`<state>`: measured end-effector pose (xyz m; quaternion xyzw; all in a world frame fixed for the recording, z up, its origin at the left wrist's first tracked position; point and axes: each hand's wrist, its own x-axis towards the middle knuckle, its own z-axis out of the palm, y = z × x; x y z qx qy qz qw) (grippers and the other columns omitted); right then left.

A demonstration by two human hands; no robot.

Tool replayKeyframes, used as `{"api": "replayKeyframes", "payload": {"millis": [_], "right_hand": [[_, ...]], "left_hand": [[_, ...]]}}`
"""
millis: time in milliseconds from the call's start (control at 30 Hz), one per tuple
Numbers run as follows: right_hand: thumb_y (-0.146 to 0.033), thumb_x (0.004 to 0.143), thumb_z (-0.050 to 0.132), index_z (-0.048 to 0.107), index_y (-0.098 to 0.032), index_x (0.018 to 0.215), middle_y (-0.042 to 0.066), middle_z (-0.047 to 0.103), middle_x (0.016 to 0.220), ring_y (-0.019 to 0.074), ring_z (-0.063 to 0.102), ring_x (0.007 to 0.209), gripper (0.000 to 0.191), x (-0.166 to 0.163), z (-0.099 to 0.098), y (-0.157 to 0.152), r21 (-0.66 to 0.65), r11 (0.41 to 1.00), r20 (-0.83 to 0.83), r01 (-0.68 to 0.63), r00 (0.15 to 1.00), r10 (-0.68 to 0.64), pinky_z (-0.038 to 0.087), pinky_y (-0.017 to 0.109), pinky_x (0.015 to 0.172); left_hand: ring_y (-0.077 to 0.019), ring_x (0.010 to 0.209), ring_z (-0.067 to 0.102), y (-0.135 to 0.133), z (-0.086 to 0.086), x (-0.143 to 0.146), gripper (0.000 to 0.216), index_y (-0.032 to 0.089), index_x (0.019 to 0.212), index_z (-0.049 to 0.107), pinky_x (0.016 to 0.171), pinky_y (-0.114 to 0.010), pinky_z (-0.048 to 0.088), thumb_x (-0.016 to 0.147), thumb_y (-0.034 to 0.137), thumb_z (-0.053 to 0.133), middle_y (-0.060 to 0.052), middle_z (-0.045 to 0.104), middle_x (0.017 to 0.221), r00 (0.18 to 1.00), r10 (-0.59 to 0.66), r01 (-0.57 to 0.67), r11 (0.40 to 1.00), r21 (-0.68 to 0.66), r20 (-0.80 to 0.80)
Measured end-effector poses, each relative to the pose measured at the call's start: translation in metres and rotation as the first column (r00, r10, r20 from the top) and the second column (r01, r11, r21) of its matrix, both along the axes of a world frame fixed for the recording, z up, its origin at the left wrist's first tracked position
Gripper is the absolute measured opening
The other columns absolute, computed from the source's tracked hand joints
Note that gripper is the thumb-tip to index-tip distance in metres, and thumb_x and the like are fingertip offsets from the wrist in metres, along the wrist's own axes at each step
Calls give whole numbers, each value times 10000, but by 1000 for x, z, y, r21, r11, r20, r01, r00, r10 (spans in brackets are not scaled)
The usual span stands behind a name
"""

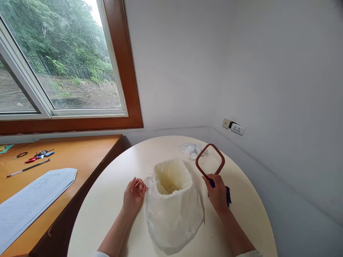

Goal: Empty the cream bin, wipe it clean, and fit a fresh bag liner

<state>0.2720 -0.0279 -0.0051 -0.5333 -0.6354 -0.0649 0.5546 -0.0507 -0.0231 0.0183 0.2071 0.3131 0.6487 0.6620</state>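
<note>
A trash bin (171, 208) stands on the round table, lined with a thin white plastic bag (177, 228) folded over its rim and hanging loosely down the outside. My right hand (218, 194), to the right of the bin, grips the lower corner of a brown rounded-square ring (223, 162) and holds it tilted up. Beneath that hand lies a dark purple cloth-like piece (228, 196), mostly covered. On the bin's other side, my left hand (134, 194) rests with loosely curled fingers apart, close to the bag's edge. Nothing shows in it.
Crumpled clear plastic (191, 150) lies toward the back of the cream round table (107, 200). A wooden desk (88, 150) at left holds papers (37, 203), a pen (28, 168) and keys (40, 155). Walls with a socket (238, 129) and a window (66, 53) surround it.
</note>
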Motion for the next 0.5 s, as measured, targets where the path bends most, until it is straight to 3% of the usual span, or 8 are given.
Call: {"api": "replayKeyframes", "payload": {"millis": [133, 300, 500], "right_hand": [[-364, 825, 557, 552, -202, 790, 56, 639, 786, 209, 614, 849, 165, -3, 2, -2, -22, 1000, -79, 9, 997, -11, 486, 378, 804], [-418, 783, 580, 560, -200, 781, 67, 645, 839, 252, 599, 1001, 219, -5, 0, -5, -164, 986, -259, 10, 964, -53, 462, 377, 848], [-451, 761, 576, 544, -200, 783, 82, 654, 853, 264, 607, 954, 254, -8, 5, -11, -200, 980, -347, -9, 936, -62, 458, 367, 792]], "left_hand": [[-99, 480, 446, -4, 3, 3, 230, 158, 569, 529, 502, -242, 443, 739, 293, 605, 20, 444, 531, 998, 55, -55, 998, 7, -11], [-99, 480, 443, -9, 9, 3, 241, 161, 555, 522, 509, -241, 444, 756, 280, 585, 25, 434, 515, 996, 84, -84, 996, 8, 8], [-107, 478, 444, -11, 7, -3, 255, 162, 545, 536, 514, -253, 452, 750, 301, 596, 23, 425, 498, 995, 83, -81, 996, 43, -52]]}}
